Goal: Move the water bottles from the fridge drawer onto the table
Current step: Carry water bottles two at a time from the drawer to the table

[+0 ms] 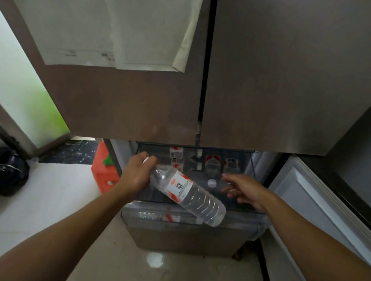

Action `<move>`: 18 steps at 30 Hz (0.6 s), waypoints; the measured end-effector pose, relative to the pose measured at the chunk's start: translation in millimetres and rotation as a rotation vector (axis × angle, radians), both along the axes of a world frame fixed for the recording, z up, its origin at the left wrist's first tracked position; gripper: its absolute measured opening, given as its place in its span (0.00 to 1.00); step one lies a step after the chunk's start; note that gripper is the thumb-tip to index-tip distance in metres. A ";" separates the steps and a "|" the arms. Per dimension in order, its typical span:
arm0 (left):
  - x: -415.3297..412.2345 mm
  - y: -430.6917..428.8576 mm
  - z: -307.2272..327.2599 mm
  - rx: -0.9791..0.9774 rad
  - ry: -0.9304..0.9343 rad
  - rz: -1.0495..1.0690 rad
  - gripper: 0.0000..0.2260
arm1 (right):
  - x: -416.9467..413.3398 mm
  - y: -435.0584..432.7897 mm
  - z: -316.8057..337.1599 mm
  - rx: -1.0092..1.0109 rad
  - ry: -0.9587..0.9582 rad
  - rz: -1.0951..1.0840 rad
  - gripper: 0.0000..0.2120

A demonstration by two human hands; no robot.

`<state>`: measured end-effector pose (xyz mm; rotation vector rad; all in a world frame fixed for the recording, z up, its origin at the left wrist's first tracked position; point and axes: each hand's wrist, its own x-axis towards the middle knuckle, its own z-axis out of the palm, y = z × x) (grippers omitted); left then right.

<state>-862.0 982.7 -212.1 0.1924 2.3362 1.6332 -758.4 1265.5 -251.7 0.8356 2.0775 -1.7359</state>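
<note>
- The pulled-out clear plastic fridge drawer (191, 220) is open from above, just below the closed brown upper fridge doors (261, 79).
- Upright clear water bottles with red-and-white labels (212, 162) crowd the drawer's back.
- An orange-red bag (102, 171) sits on the floor just left of the drawer.

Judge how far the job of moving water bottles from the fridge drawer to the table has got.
Done: the fridge drawer is pulled open. In hand: the left hand holds one water bottle by its neck above the drawer; the right hand reaches in, empty. Left: more bottles remain inside. No table is in view.
</note>
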 end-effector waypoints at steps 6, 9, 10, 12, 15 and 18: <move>4.5 -4.7 9.2 -0.111 0.010 -0.011 0.14 | -68.1 -8.6 -76.5 0.115 -0.104 -0.243 0.14; 6.8 -8.3 4.9 -0.139 -0.030 -0.017 0.16 | -93.2 -20.1 -110.1 -0.044 -0.190 -0.309 0.17; 7.9 -9.4 2.7 -0.157 -0.033 -0.016 0.14 | -99.4 -24.7 -115.5 -0.100 -0.214 -0.317 0.16; 10.9 -10.8 -0.3 -0.193 -0.031 -0.022 0.11 | -109.7 -26.7 -126.9 -0.147 -0.235 -0.321 0.13; 15.5 -12.3 -4.1 -0.222 -0.027 -0.054 0.09 | -118.8 -20.9 -139.9 -0.149 -0.225 -0.365 0.15; 16.1 -13.1 -7.4 -0.270 -0.005 -0.069 0.09 | -110.9 -20.9 -131.4 -0.143 -0.185 -0.379 0.17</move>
